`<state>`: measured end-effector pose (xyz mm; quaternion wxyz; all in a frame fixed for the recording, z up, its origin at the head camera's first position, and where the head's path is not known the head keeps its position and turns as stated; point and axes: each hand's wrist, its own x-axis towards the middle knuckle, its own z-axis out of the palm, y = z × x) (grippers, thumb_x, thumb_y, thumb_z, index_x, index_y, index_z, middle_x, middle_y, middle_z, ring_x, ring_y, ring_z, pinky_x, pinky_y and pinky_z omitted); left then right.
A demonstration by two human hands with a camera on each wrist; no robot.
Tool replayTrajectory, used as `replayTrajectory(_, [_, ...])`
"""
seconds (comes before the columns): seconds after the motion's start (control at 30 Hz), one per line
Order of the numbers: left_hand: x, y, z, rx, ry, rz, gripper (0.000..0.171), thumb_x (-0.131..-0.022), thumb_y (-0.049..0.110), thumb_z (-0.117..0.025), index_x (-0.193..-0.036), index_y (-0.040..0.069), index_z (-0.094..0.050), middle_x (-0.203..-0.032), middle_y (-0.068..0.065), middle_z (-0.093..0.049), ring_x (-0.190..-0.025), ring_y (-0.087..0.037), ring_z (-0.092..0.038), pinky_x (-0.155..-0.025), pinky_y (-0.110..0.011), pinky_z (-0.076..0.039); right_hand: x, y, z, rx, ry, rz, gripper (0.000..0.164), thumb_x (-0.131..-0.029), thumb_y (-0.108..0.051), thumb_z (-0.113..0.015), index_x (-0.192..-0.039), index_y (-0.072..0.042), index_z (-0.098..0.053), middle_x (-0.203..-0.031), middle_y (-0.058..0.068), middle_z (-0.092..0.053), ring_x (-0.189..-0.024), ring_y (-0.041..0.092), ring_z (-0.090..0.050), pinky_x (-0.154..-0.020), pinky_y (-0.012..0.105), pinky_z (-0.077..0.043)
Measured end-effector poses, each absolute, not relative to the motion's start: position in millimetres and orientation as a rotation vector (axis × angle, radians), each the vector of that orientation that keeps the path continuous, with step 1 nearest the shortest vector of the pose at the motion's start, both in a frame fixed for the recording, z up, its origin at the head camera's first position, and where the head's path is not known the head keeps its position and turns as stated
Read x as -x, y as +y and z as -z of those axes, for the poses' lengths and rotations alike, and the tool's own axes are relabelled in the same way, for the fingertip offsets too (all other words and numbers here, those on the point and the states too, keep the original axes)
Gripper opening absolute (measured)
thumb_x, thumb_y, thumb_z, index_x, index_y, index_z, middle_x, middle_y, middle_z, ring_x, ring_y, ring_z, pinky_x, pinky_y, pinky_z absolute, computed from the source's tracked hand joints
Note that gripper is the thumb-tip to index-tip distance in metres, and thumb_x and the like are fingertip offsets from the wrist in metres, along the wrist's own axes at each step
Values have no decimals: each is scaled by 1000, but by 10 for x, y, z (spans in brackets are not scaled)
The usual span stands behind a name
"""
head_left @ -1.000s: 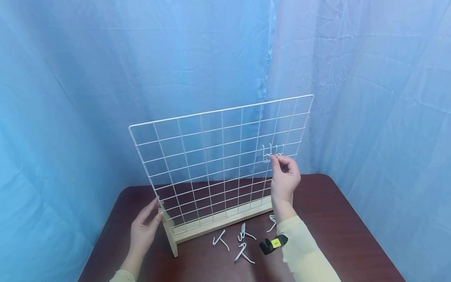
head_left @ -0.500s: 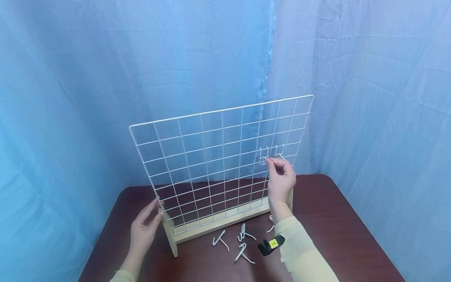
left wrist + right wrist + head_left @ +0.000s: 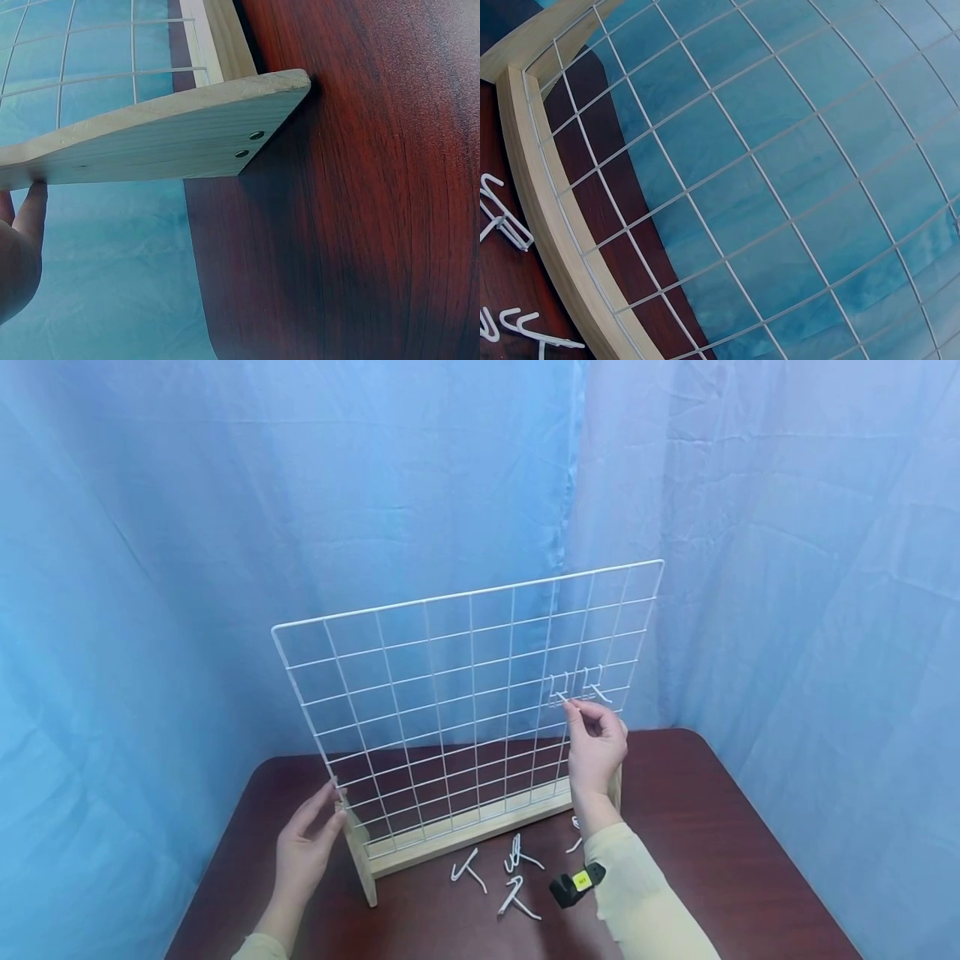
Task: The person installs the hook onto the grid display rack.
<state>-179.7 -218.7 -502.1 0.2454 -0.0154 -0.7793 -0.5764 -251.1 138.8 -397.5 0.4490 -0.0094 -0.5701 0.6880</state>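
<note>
Right hand (image 3: 597, 752) raised at the right part of the white wire grid panel (image 3: 468, 594), grasping a white double-pronged wire hook (image 3: 561, 697) by its projecting arm, pinched between thumb and index finger. Upper bends of this hook meet a horizontal wire (whether fully seated over it, cannot tell). Just to its right, a second wire hook (image 3: 602, 695) hangs on the same wire, arm projecting forward and downward. Left hand (image 3: 302, 852) low at the panel's left edge: thumb and fingertips hold the upper part of the left wooden upright (image 3: 358, 862) in a light pinch. Left wrist view: a fingertip meets the edge of that upright, whose outer face carries two metal fasteners (image 3: 256, 136) near the foot. The panel stands in a pale wooden base rail (image 3: 480, 831), leaning slightly in the head view. On the dark red-brown wood-grain tabletop (image 3: 697, 835), in front of the rail, further loose hooks (image 3: 468, 870) lie scattered, at least four; the rightmost is partly covered by the right forearm. Pale yellow sleeves (image 3: 641, 893) on both arms; a black strap (image 3: 566, 892) with a yellow label at the right wrist. Light blue curtains (image 3: 450, 485) behind and at both sides.
</note>
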Motion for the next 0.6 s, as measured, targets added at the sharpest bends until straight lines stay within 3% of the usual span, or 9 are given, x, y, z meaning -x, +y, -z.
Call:
replayTrajectory(0.27, [1789, -2184, 5007, 44, -2115, 1592, 52, -87, -8, -69, -136, 5, -59, -121, -1, -68, -112, 7, -54, -88, -13, -51, 2515, 1398, 3995, 11, -1396, -1769, 18, -83, 11, -73, -94, 21, -64, -87, 4, -73, -82, 6, -68, -79, 17, -58])
replayTrajectory(0.5, [1792, -2177, 5025, 79, -2082, 1603, 52, -86, -10, -68, -135, 6, -60, -119, 6, -68, -111, 5, -56, -88, -14, -52, 2445, 1424, 4073, 105, -1507, -1762, 19, -86, 5, -73, -98, 18, -65, -89, 8, -71, -82, 5, -66, -79, 17, -57])
replayTrajectory(0.6, [1791, -2169, 5022, 73, -2089, 1605, 52, -87, -10, -68, -135, 7, -60, -119, 4, -68, -111, 5, -56, -88, -14, -51, 2377, 1440, 4160, 138, -1585, -1750, 19, -88, 4, -72, -101, 16, -66, -92, 12, -70, -83, 7, -65, -78, 17, -56])
